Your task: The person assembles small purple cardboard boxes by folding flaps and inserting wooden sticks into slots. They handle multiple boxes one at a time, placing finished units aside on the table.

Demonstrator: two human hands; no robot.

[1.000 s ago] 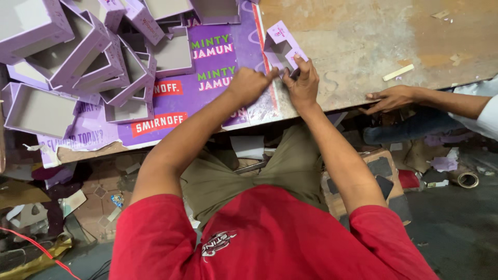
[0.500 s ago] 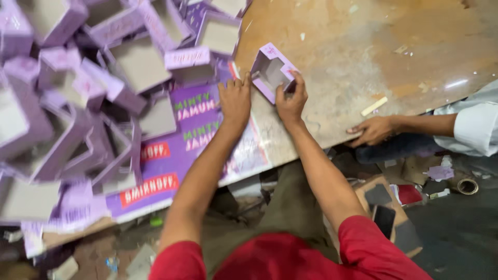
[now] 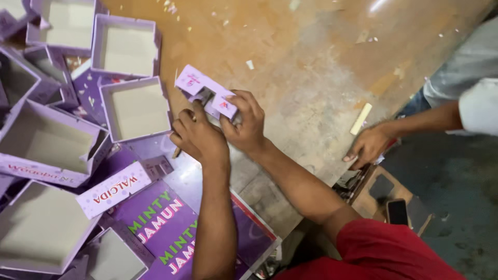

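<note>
A small purple cardboard box piece (image 3: 199,88), partly folded, is held over the worn wooden table (image 3: 311,62) by both hands. My left hand (image 3: 197,137) grips its near side with the fingers curled. My right hand (image 3: 244,122) pinches its right end, thumb on top. Several open purple boxes (image 3: 136,109) with pale insides lie just left of my hands. A purple printed sheet (image 3: 155,223) lies under my left forearm.
More open purple boxes (image 3: 46,140) crowd the table's left side. Another person's hand (image 3: 368,145) rests on the table's right edge near a pale stick (image 3: 361,118). A phone (image 3: 397,211) lies below on cardboard on the floor.
The view has shifted closer to the table. Both hands have drawn the purple box piece nearer and are folding it; it looks flatter than half a second ago.
</note>
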